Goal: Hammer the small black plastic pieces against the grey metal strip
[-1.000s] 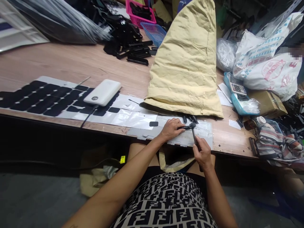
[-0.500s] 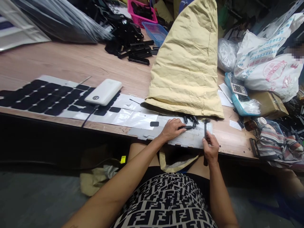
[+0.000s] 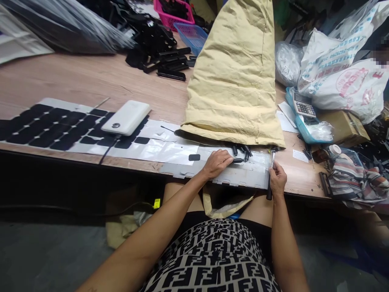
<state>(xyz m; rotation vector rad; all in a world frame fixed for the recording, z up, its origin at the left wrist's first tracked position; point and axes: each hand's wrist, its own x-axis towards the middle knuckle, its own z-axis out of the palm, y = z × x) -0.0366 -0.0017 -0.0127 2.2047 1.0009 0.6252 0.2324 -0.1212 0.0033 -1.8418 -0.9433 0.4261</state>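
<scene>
My left hand (image 3: 217,163) is closed around one end of a slim black rod-like part (image 3: 238,160), low over a grey sheet (image 3: 225,175) at the table's front edge. Several short black pieces (image 3: 243,151) lie just beyond it, close to the mouth of a big yellow cloth bag (image 3: 232,93). In my right hand (image 3: 277,178) is a hammer (image 3: 269,190), gripped by its black handle. Its head is up near the bag's lower right corner, and its metal shaft shows above my fingers. A small black rounded patch (image 3: 194,157) lies left of my left hand.
A white power bank (image 3: 126,117) with a cable rests on a sheet with black squares (image 3: 56,127). Behind are black plastic parts (image 3: 158,48), a pink basket (image 3: 173,14) and a blue basket (image 3: 191,36). To the right are a calculator (image 3: 304,106) and a striped cloth (image 3: 346,178).
My right hand has moved right with the hammer, away from the black part, and the hammer has turned so its shaft shows. My left hand keeps its hold. The view has shifted slightly.
</scene>
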